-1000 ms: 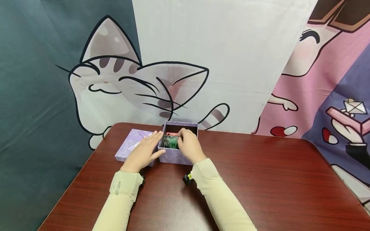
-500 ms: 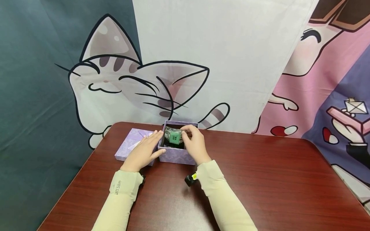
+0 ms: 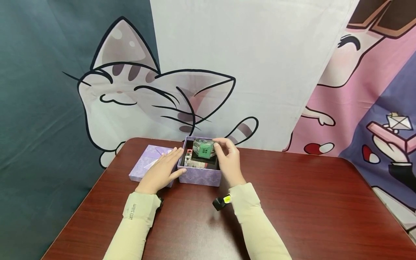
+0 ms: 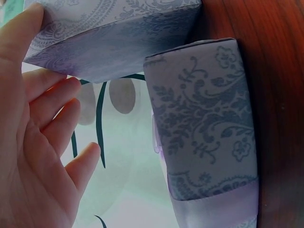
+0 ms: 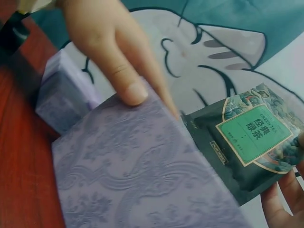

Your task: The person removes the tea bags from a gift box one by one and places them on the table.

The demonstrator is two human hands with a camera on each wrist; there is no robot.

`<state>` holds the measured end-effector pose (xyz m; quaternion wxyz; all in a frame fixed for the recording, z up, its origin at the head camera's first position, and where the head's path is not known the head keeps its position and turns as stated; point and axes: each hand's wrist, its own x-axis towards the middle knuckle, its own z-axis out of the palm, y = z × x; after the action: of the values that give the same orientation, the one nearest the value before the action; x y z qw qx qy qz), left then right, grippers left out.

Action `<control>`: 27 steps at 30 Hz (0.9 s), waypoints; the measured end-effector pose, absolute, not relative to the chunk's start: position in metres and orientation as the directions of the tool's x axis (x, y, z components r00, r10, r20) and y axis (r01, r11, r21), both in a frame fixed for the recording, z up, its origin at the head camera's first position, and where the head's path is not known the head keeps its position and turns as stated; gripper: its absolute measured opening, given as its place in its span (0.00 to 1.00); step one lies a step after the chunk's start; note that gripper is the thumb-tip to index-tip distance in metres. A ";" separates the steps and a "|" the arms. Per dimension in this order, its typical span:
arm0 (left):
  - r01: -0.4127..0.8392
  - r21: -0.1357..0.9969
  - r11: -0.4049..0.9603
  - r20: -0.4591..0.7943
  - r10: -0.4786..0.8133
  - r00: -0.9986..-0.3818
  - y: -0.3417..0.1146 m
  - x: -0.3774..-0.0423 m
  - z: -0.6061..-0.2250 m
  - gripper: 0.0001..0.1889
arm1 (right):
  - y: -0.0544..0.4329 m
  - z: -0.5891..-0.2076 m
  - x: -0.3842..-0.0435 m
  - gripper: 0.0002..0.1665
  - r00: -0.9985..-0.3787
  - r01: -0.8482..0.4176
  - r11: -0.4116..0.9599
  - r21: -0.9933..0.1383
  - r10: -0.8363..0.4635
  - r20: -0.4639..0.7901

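Observation:
A purple patterned box (image 3: 199, 178) stands uncovered near the far side of the table. My right hand (image 3: 230, 162) pinches a green tea bag packet (image 3: 205, 150) by its right edge, tilted over the box opening. In the right wrist view, "GREEN TEA" is printed on the label of that packet (image 5: 254, 133). My left hand (image 3: 160, 172) touches the box's left side and front corner, fingers extended and thumb apart. Other packets (image 3: 196, 164), red and whitish, lie inside the box, partly hidden under the green one.
The purple box lid (image 3: 140, 169) with a ribbon lies left of the box, partly beneath the left forearm and hand in the head view. A cat-print cloth (image 3: 136, 115) hangs right behind the table's (image 3: 308, 202) back edge.
My right hand has lifted the green tea bag packet up from inside the box and moved it right, uncovering other packets. The left hand has stayed in place.

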<state>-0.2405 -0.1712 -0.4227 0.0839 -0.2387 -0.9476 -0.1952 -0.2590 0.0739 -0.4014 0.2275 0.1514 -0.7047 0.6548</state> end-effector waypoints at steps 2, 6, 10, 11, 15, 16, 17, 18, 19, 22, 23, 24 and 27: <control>0.480 0.333 0.812 0.244 0.417 -0.875 -0.171 -0.240 -0.423 0.40 | 0.078 -0.398 -0.256 0.11 -0.854 -0.503 0.054 -0.863 0.120 0.506; 0.477 0.333 0.813 0.236 0.418 -0.877 -0.170 -0.240 -0.423 0.40 | 0.090 -0.393 -0.252 0.11 -0.844 -0.504 0.025 -0.863 0.196 0.499; 0.476 0.334 0.814 0.234 0.418 -0.878 -0.170 -0.241 -0.423 0.40 | 0.106 -0.392 -0.250 0.11 -0.826 -0.496 0.060 -0.866 0.275 0.492; 0.476 0.333 0.814 0.234 0.418 -0.878 -0.170 -0.241 -0.424 0.40 | 0.110 -0.392 -0.249 0.11 -0.825 -0.489 0.062 -0.870 0.293 0.484; 0.477 0.336 0.812 0.235 0.418 -0.878 -0.169 -0.241 -0.424 0.41 | 0.124 -0.392 -0.249 0.13 -0.819 -0.459 0.042 -0.888 0.367 0.441; 0.476 0.338 0.812 0.233 0.418 -0.878 -0.169 -0.241 -0.424 0.41 | 0.126 -0.389 -0.247 0.13 -0.819 -0.447 0.038 -0.894 0.385 0.426; 0.475 0.339 0.812 0.232 0.418 -0.879 -0.169 -0.241 -0.424 0.41 | 0.128 -0.386 -0.245 0.13 -0.819 -0.436 0.031 -0.899 0.400 0.411; 0.475 0.340 0.812 0.231 0.418 -0.879 -0.170 -0.242 -0.424 0.41 | 0.129 -0.384 -0.242 0.13 -0.817 -0.433 0.020 -0.901 0.413 0.402; 0.471 0.343 0.812 0.225 0.416 -0.881 -0.170 -0.241 -0.424 0.41 | 0.130 -0.381 -0.240 0.13 -0.816 -0.426 0.016 -0.905 0.424 0.392; 0.462 0.351 0.815 0.213 0.411 -0.887 -0.170 -0.241 -0.423 0.41 | 0.133 -0.377 -0.237 0.14 -0.816 -0.406 0.005 -0.914 0.449 0.365; 0.460 0.352 0.815 0.212 0.410 -0.887 -0.170 -0.241 -0.423 0.41 | 0.135 -0.380 -0.240 0.14 -0.817 -0.397 0.003 -0.918 0.454 0.355; 0.459 0.353 0.815 0.212 0.409 -0.888 -0.171 -0.241 -0.422 0.41 | 0.138 -0.384 -0.243 0.15 -0.817 -0.392 -0.003 -0.920 0.460 0.347; 0.458 0.355 0.815 0.210 0.408 -0.889 -0.171 -0.241 -0.421 0.41 | 0.146 -0.398 -0.254 0.15 -0.814 -0.359 0.003 -0.933 0.488 0.315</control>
<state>-0.2407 -0.1714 -0.4213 0.0620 -0.2277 -0.9506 -0.2016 -0.2540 0.1461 -0.3978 0.3005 -0.0501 -0.6412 0.7043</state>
